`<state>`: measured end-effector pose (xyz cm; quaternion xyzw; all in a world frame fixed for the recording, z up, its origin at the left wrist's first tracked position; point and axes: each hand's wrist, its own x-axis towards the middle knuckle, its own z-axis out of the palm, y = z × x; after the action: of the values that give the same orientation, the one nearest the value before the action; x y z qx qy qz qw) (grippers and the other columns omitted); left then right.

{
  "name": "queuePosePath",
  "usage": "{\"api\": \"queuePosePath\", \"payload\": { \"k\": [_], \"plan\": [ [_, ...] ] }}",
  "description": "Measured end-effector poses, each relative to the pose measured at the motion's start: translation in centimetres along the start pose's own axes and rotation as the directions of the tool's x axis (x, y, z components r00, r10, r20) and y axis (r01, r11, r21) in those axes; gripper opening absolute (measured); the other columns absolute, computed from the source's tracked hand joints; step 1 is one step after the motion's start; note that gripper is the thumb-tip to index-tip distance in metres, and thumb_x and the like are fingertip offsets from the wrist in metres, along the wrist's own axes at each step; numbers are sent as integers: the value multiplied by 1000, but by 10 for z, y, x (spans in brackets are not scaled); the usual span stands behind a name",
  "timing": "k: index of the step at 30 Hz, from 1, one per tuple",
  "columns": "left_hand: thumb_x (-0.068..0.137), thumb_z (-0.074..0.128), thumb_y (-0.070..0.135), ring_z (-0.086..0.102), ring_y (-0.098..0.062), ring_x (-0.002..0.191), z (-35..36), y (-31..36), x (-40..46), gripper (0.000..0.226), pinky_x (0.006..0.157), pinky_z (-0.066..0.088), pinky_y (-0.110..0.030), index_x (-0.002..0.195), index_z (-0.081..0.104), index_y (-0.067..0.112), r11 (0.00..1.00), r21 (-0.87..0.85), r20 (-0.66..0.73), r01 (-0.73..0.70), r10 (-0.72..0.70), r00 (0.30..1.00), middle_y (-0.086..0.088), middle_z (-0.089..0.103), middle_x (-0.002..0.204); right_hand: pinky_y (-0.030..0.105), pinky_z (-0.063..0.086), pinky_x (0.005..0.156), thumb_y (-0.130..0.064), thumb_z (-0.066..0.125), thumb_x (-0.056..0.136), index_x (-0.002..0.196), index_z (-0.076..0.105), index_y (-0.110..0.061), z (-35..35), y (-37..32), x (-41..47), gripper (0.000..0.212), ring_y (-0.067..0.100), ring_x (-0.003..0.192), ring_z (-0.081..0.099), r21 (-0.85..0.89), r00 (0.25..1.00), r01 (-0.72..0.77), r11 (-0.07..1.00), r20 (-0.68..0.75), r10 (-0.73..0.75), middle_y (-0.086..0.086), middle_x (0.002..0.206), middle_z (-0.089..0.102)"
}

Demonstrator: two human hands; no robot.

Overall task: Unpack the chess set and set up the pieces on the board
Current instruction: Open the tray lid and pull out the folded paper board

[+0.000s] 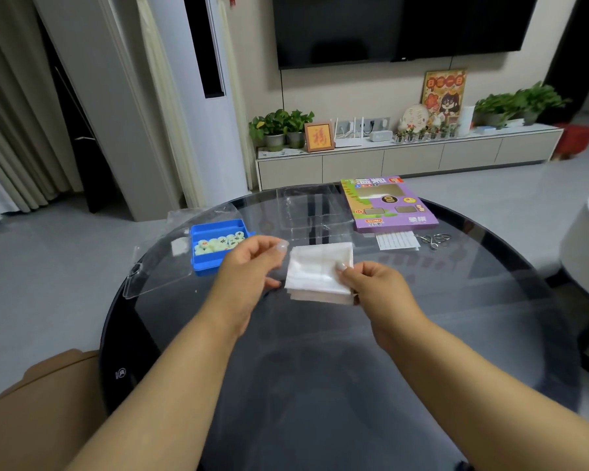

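The round dark glass table point(320, 368) is smooth and glossy, mirroring the room. On its far side lies the flat purple cardboard game box point(393, 207), already emptied, with a clear moulded plastic tray point(312, 207) beside it. The blue plastic case point(215, 246) stands open at the left, its pale round chess pieces point(218, 244) heaped inside, none set out yet. The board is a folded white sheet point(318, 270), thin, creased, not yet spread. The right hand point(374, 283) pinches its right edge between thumb and fingers; the left hand point(252, 266) seems to nip a clear film at the sheet's left corner, uncertain. Unfolding and placing all remain
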<state>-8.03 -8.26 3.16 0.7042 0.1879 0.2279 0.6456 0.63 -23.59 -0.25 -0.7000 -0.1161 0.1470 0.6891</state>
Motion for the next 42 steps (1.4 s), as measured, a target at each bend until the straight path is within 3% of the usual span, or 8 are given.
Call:
{"api": "queuePosePath", "payload": {
  "k": [6, 12, 17, 24, 29, 32, 36, 42],
  "plan": [
    [68, 81, 22, 63, -4, 93, 8, 13, -35, 34, 88, 52, -22, 100, 72, 21, 966, 166, 237, -199, 157, 959, 8, 59, 122, 27, 34, 57, -33, 67, 86, 58, 40, -18, -20, -23, -9, 41, 16, 59, 38, 105, 999, -40, 994, 23, 37, 2, 61, 42],
    [87, 67, 17, 62, -4, 67, 14, -1, -43, 7, 65, 52, -17, 86, 74, 19, 950, 239, 52, -202, 196, 979, 4, 72, 80, 31, 46, 68, -42, 55, 92, 86, 62, 3, -27, -20, -21, 46, 21, 70, 55, 126, 994, -88, 988, 77, 79, 11, 78, 60],
    [89, 65, 19, 55, -10, 59, 13, -16, -33, 13, 56, 47, -24, 81, 70, 11, 996, -82, -188, -32, 16, 982, 2, 65, 62, 34, 40, 67, -48, 52, 91, 81, 60, 7, -37, -12, -17, 57, 23, 67, 51, -49, 996, -60, 997, 62, 63, 12, 73, 58],
    [88, 66, 32, 42, -8, 54, 12, -25, -21, 28, 49, 35, -24, 82, 66, 6, 953, -286, -216, 102, -168, 962, -3, 54, 65, 20, 39, 56, -43, 65, 85, 83, 56, -14, -36, -13, -16, 30, 12, 64, 50, -474, 983, 86, 876, 182, 2, 1, 77, 58],
    [88, 63, 35, 39, -8, 51, 16, -25, -25, 43, 45, 32, -21, 89, 64, -7, 970, -192, -140, 148, -176, 974, -3, 49, 60, 19, 48, 78, -35, 73, 79, 109, 57, -30, -32, -18, -17, 34, 4, 91, 60, -241, 974, 189, 952, 166, -151, -5, 102, 63],
    [87, 65, 38, 36, -10, 48, 19, -26, -26, 51, 44, 31, -21, 88, 61, -13, 982, -103, -113, 157, -168, 979, -3, 43, 55, 11, 48, 67, -27, 74, 79, 94, 64, -24, -31, -21, -18, 19, 1, 78, 61, -172, 968, 234, 957, 133, -213, -6, 94, 67],
    [81, 66, 44, 31, -8, 42, 21, -24, -27, 45, 37, 24, -18, 85, 61, -1, 970, -128, -38, 205, -211, 977, -6, 41, 57, 29, 47, 71, -16, 73, 80, 76, 64, -9, -31, -18, -15, 12, 14, 72, 58, -55, 964, 256, 965, 89, -251, 12, 84, 67],
    [82, 66, 41, 31, -7, 41, 13, -28, -30, 39, 35, 19, -17, 75, 61, 2, 905, -87, 151, 416, -401, 903, -3, 49, 54, 27, 42, 74, -18, 63, 89, 71, 69, -16, -40, -18, -4, 19, 15, 72, 53, 169, 993, 114, 979, 25, -119, 0, 73, 65]
  ]
}}
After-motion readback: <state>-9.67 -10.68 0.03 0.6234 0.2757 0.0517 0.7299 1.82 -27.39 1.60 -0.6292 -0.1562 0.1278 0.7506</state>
